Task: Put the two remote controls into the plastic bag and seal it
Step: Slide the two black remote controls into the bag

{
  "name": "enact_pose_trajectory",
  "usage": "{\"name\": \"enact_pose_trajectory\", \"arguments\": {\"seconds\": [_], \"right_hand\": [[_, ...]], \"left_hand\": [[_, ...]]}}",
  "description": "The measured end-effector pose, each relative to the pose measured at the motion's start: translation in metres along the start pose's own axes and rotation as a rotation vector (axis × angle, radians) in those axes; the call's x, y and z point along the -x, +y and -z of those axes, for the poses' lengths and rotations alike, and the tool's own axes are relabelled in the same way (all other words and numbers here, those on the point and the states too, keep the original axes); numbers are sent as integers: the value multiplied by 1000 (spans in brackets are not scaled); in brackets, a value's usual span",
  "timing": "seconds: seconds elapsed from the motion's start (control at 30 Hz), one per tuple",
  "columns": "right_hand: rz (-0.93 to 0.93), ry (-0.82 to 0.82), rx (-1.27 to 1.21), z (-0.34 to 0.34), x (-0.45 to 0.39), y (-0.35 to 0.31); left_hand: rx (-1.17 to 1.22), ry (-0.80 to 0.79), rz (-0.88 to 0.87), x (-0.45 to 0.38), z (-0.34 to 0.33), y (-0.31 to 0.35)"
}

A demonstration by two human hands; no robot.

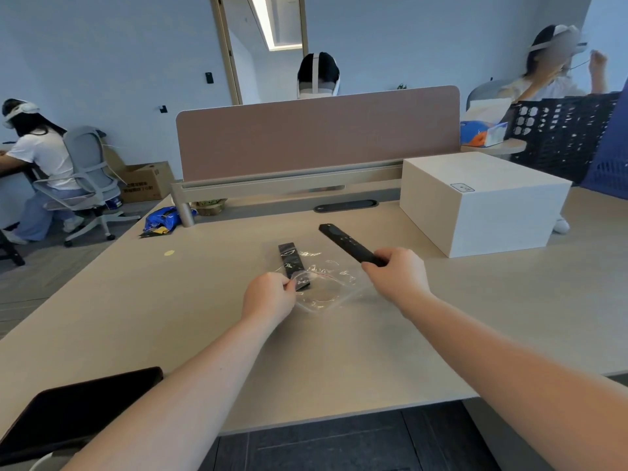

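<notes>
A clear plastic bag [326, 283] lies crumpled on the beige desk [204, 300] in the middle of the view. One black remote [292, 263] lies inside the bag along its left side. My left hand [268, 297] pinches the bag's near left edge, by that remote's near end. My right hand [396, 277] grips the near end of a second black remote [343, 243], which points away to the upper left, just right of the bag and slightly above the desk.
A white box [482, 202] stands on the desk to the right. A pink divider screen [316, 137] closes off the back. A blue snack packet [163, 220] lies far left. A black tablet [74, 409] lies at the near left edge. Other people sit beyond.
</notes>
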State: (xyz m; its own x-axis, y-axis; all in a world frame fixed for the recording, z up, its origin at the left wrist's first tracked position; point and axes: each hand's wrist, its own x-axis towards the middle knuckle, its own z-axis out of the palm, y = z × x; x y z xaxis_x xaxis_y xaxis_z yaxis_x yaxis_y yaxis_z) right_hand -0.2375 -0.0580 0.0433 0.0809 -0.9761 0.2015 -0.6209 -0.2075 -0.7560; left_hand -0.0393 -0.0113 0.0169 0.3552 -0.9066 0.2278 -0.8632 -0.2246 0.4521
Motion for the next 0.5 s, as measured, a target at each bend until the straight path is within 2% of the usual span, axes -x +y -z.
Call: {"name": "enact_pose_trajectory", "arguments": {"seconds": [0.2,0.4,0.5], "right_hand": [[80,-147,98,26,47,-22],[65,-285,200,33,68,-26],[81,-269,259,25,70,-23]], "left_hand": [[-5,31,106,-4,2,9],[-23,50,147,-10,5,9],[-18,51,128,-9,5,8]]}}
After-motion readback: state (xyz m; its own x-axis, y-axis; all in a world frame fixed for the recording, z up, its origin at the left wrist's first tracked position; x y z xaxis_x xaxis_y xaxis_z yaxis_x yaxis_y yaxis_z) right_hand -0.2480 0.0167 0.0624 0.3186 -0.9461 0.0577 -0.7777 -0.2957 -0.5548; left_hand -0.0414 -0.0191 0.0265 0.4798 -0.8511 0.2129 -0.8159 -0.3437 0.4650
